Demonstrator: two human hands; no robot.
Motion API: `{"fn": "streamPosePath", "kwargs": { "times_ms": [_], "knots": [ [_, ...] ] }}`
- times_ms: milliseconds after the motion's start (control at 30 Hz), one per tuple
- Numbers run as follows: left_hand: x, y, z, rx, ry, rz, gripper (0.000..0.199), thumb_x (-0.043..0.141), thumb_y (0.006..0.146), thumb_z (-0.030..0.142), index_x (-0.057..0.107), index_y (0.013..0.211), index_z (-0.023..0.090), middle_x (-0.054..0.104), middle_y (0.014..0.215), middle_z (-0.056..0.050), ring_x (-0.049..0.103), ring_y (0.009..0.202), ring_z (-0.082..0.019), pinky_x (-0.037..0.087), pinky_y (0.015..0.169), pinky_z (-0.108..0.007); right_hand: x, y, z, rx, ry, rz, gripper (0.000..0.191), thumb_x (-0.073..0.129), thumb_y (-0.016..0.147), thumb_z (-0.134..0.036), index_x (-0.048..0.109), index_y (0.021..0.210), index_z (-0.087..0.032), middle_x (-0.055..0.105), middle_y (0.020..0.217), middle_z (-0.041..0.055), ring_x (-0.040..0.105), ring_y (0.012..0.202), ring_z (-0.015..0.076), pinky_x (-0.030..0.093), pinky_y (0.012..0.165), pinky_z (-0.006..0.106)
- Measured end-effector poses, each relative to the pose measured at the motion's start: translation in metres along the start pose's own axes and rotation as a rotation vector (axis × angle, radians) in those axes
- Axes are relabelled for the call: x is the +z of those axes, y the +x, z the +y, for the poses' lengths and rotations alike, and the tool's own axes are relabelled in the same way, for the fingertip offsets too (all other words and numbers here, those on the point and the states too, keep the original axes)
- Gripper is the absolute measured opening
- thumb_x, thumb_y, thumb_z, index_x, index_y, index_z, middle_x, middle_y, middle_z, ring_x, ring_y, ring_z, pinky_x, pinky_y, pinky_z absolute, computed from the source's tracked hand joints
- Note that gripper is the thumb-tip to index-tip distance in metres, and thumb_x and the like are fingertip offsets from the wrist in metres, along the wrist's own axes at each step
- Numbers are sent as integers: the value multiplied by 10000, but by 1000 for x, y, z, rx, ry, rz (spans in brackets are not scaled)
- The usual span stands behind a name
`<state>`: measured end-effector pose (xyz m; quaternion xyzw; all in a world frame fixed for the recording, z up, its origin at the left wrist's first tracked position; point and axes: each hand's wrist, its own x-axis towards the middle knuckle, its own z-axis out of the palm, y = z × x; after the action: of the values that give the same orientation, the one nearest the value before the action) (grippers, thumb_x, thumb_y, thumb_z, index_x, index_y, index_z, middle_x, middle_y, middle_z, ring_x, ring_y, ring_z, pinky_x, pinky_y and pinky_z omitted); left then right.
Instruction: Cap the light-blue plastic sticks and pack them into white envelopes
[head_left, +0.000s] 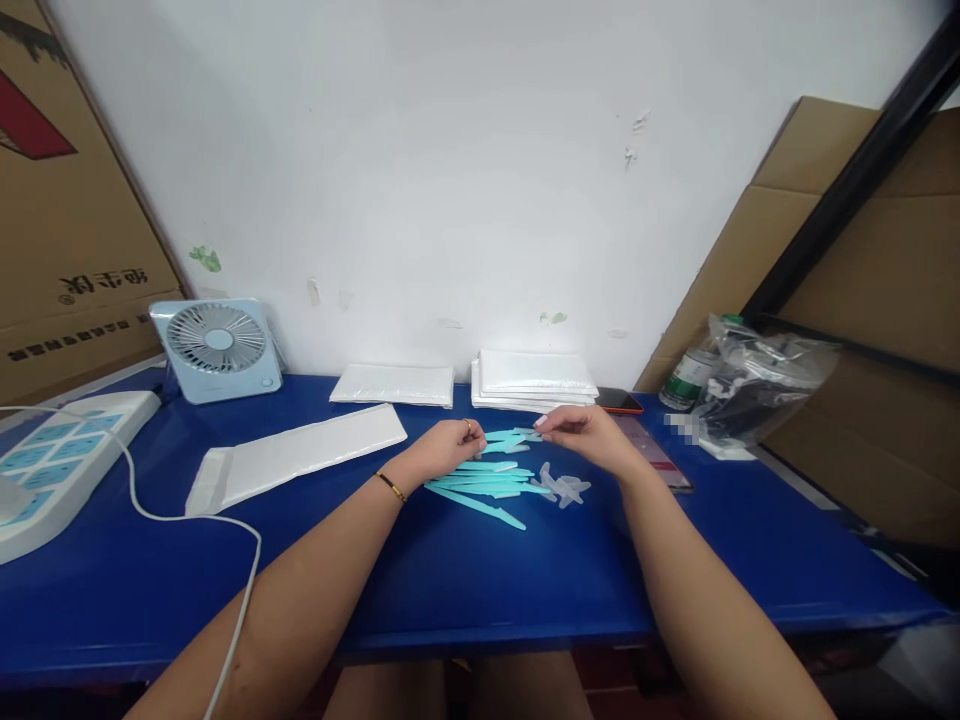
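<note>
In the head view, a loose pile of slim turquoise eyebrow razors [487, 485] lies on the blue table in front of me. My left hand [452, 447] is closed at the handle end of a turquoise eyebrow razor [504, 440] behind the pile; whether it grips more than one is unclear. The fingertips of my right hand [581, 432] pinch a small clear cap [531, 435] at the other end of that razor. Several loose clear caps [566, 488] are heaped to the right of the pile, below my right hand.
White padded mailers are stacked [534, 375] by the wall, another pile [394, 384] beside them. A long white mailer [296, 455] lies left. Further left stand a blue fan [217, 350] and power strip [71, 465]. Phones [656, 450] and a plastic bag [757, 385] are right.
</note>
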<state>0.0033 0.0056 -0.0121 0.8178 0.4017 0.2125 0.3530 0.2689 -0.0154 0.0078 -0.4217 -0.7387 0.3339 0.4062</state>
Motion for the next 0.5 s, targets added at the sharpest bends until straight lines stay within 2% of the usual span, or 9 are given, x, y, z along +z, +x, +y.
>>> {"fn": "streamPosePath", "kwargs": {
  "times_ms": [133,300,500],
  "knots": [
    [1,2,-1,-15,-106,-39,346,446,820,511,551,869,185,617,750,-11,574,682,-139,422,606,-223,3,0,-4,-117,9,56,85,717,679,-273,729,727,-204,684,873,60,640,826,197,510,747,319],
    [-1,2,2,-26,-108,-17,368,448,811,525,559,877,180,621,736,-12,532,652,-129,406,599,-230,4,0,-4,-130,-14,63,23,719,675,-229,730,683,-211,677,856,57,645,797,186,518,724,302],
    [-2,2,5,-23,-122,-27,372,457,804,524,555,865,171,611,723,-10,520,641,-123,394,588,-229,10,1,-1,-145,-52,61,55,710,691,-262,733,704,-213,683,863,58,646,799,182,524,730,307]
  ]
}}
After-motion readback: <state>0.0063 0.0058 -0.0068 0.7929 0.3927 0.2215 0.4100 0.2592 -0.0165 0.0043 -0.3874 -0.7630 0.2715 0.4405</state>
